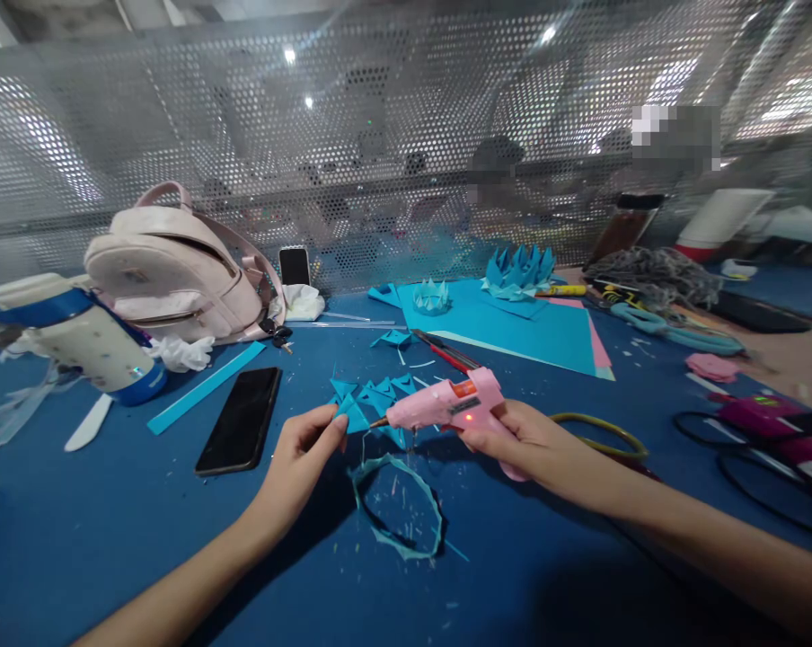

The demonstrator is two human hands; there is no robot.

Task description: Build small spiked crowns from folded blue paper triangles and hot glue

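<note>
On the pink glue gun, a dark label, seemingly illegible.

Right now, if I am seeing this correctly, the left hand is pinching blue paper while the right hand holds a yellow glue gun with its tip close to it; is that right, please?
Not quite: the glue gun is pink, not yellow, as the head view shows. The left hand does pinch blue paper, and the right hand holds the gun with its tip close to it.
</note>
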